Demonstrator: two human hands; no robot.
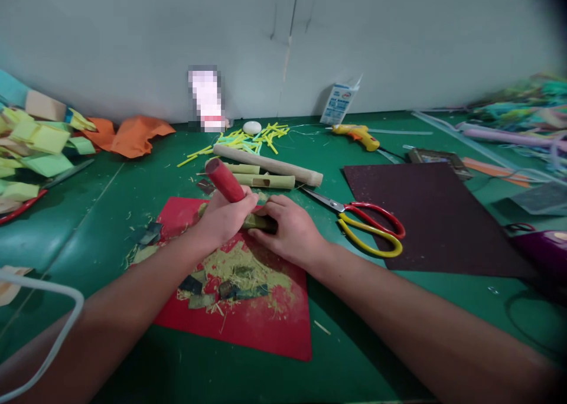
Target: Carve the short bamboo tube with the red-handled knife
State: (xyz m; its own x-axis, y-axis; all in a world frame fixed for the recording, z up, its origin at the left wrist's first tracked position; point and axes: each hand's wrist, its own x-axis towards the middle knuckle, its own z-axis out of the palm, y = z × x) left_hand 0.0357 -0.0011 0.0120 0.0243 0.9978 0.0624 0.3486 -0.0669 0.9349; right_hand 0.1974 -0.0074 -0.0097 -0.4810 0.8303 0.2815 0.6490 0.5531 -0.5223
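My left hand (225,216) is wrapped round a tool with a thick red round handle (225,181); its working end is hidden behind the fingers. My right hand (290,228) grips a short green bamboo tube (259,222) from the right. The tube lies across the upper part of a red mat (283,330), just under my left hand. Pale shavings and dust (248,261) cover the mat's middle, with several dark green chips (191,284) among them. Beyond my hands rest a bamboo piece with a rectangular notch (274,182) and a long wooden stick (270,165).
Right of my right hand lie scissors (372,222) with red and yellow handles, partly on a dark brown sheet (434,221). Farther back are a yellow glue gun (357,137), yellow straw pieces (239,141) and a phone (207,97). Folded papers (39,147) are piled left.
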